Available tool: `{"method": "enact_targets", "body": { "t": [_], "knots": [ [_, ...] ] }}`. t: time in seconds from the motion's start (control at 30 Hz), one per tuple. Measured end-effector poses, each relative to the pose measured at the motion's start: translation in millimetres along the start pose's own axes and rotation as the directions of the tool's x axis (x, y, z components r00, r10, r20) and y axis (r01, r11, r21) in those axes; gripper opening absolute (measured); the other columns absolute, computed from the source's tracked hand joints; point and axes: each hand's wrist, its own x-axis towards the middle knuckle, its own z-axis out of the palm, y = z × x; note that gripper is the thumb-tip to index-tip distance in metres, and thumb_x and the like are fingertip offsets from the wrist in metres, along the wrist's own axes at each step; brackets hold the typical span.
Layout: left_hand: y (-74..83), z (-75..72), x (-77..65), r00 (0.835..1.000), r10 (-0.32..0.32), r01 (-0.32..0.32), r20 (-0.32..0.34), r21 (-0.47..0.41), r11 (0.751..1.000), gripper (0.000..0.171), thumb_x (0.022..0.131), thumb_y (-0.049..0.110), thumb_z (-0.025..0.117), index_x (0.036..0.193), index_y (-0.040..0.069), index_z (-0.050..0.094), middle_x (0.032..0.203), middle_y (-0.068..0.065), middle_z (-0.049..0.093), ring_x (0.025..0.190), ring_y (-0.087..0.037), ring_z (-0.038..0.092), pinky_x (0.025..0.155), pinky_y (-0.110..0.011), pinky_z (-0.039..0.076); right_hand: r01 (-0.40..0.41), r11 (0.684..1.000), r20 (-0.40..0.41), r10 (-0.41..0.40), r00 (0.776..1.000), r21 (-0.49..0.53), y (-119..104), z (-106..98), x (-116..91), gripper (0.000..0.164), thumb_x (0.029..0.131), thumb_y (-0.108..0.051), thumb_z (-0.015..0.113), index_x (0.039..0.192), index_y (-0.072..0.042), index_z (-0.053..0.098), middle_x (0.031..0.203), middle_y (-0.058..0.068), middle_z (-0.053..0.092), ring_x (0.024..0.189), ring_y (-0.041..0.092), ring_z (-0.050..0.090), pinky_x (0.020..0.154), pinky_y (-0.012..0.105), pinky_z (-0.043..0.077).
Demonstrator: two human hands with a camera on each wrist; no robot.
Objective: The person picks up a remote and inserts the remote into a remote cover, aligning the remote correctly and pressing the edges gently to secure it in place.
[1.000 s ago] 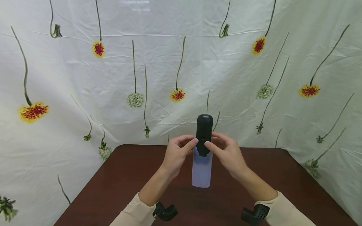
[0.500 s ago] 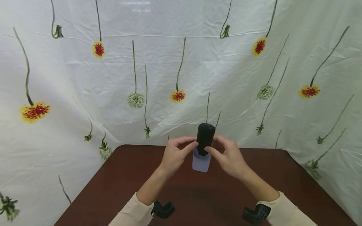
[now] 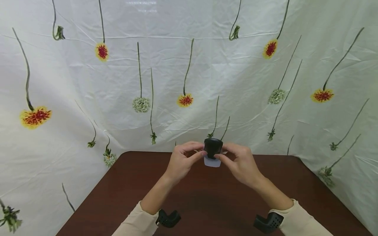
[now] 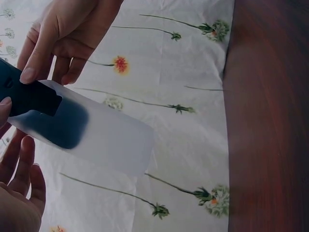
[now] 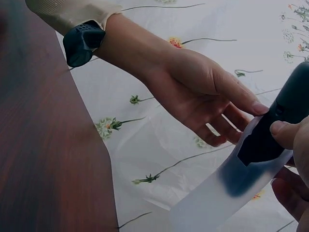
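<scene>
A black, rounded device [image 3: 213, 147] is partly inside a frosted translucent plastic sleeve [image 3: 212, 163], both held up above the table's far edge. My left hand [image 3: 180, 162] pinches the left side, thumb in front and fingers behind. On the other side, my right hand [image 3: 241, 164] pinches it in the same way. In the left wrist view, the dark inner end of the device shows through the sleeve [image 4: 120, 137], while the sleeve's far end reaches beyond it. The head view sees device and sleeve foreshortened, with their far parts hidden.
A dark reddish-brown table [image 3: 206, 203] lies beneath the hands. Behind it hangs a white cloth [image 3: 165, 78] printed with flowers. Black wrist cameras [image 3: 169, 218] sit at the cuffs of the cream sleeves [image 3: 138, 219].
Both hands have tilted the device and sleeve, so they look much shorter in the head view. The device's top has come lower; both hands keep their grip.
</scene>
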Motion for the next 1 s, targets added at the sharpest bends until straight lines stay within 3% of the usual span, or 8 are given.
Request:
{"method": "enact_targets", "body": {
  "t": [0.23, 0.43, 0.53, 0.67, 1.0],
  "knots": [
    [-0.7, -1.2, -0.2, 1.000, 0.019, -0.019, 0.016, 0.030, 0.999, 0.020, 0.091, -0.001, 0.078, 0.111, 0.001, 0.079, 0.109, -0.006, 0.074, 0.098, -0.023, 0.065, 0.076, -0.031, 0.055, 0.058, 0.998, 0.021, -0.058, 0.998, -0.005, 3, -6, 1, 0.034, 0.081, 0.007, 0.084, 0.110, -0.009, 0.079, 0.108, -0.001, 0.076, 0.097, 0.015, 0.072, 0.078, 0.033, 0.059],
    [-1.0, -2.9, 0.5, 0.999, -0.009, 0.009, 0.034, 0.006, 1.000, 0.020, 0.094, 0.000, 0.075, 0.114, 0.002, 0.078, 0.112, -0.007, 0.072, 0.098, -0.023, 0.064, 0.076, -0.030, 0.055, 0.128, 0.990, 0.020, -0.127, 0.992, -0.056, 7, -9, -1, 0.034, 0.080, 0.006, 0.085, 0.112, -0.004, 0.079, 0.109, 0.006, 0.076, 0.101, 0.023, 0.073, 0.088, 0.026, 0.055],
    [-0.8, -3.7, 0.3, 0.998, -0.026, 0.027, 0.048, -0.023, 0.999, 0.021, 0.094, -0.001, 0.074, 0.115, 0.000, 0.077, 0.114, -0.009, 0.071, 0.099, -0.023, 0.064, 0.079, -0.030, 0.056, 0.181, 0.981, 0.017, -0.180, 0.983, -0.072, 10, -9, -3, 0.024, 0.092, -0.011, 0.079, 0.114, -0.001, 0.078, 0.110, 0.010, 0.076, 0.100, 0.028, 0.073, 0.090, 0.022, 0.053],
    [-1.6, -4.2, -0.2, 0.997, -0.031, 0.034, 0.066, -0.046, 0.998, 0.021, 0.095, -0.001, 0.073, 0.116, -0.002, 0.076, 0.115, -0.011, 0.070, 0.100, -0.023, 0.064, 0.081, -0.031, 0.057, 0.231, 0.970, 0.013, -0.231, 0.973, -0.081, 14, -8, -4, 0.041, 0.104, -0.036, 0.061, 0.115, 0.001, 0.077, 0.111, 0.013, 0.075, 0.098, 0.031, 0.073, 0.089, 0.022, 0.054],
    [-3.3, -4.7, -2.8, 0.995, -0.052, 0.056, 0.082, -0.041, 0.998, 0.022, 0.095, 0.002, 0.074, 0.117, -0.001, 0.076, 0.116, -0.009, 0.070, 0.101, -0.025, 0.064, 0.084, -0.035, 0.057, 0.246, 0.961, 0.025, -0.245, 0.969, -0.125, 15, -7, -6, 0.047, 0.105, -0.041, 0.057, 0.114, 0.000, 0.078, 0.111, 0.013, 0.075, 0.098, 0.030, 0.073, 0.085, 0.027, 0.057]
  ]
}}
